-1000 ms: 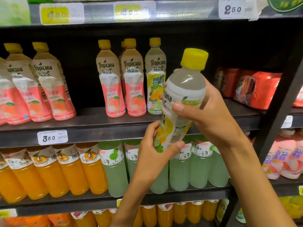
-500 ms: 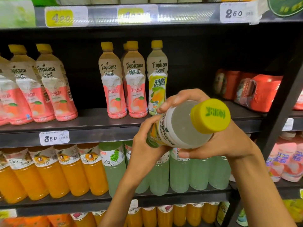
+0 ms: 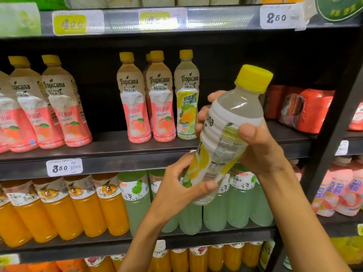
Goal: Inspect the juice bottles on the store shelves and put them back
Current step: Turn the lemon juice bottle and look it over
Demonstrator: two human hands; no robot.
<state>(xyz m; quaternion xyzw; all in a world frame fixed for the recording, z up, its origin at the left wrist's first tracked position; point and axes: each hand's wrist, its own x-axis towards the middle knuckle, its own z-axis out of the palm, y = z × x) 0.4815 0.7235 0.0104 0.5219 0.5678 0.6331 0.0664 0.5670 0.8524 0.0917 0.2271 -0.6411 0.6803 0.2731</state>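
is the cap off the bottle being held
No, the yellow cap sits closed on top of the held bottle, which the left hand and right hand both grip.

A white price tag marked 350 (image 3: 64, 167) sits on the front edge of the dark metal shelf (image 3: 110, 154). Well to the right of this tag, on the same level, lie red plastic-wrapped packs (image 3: 314, 110). Above it, on the upper shelf's edge, are two yellow price labels (image 3: 69, 23) and, far to the right, a white tag marked 250 (image 3: 278, 16). A round green sign (image 3: 337, 8) hangs at the top right corner.
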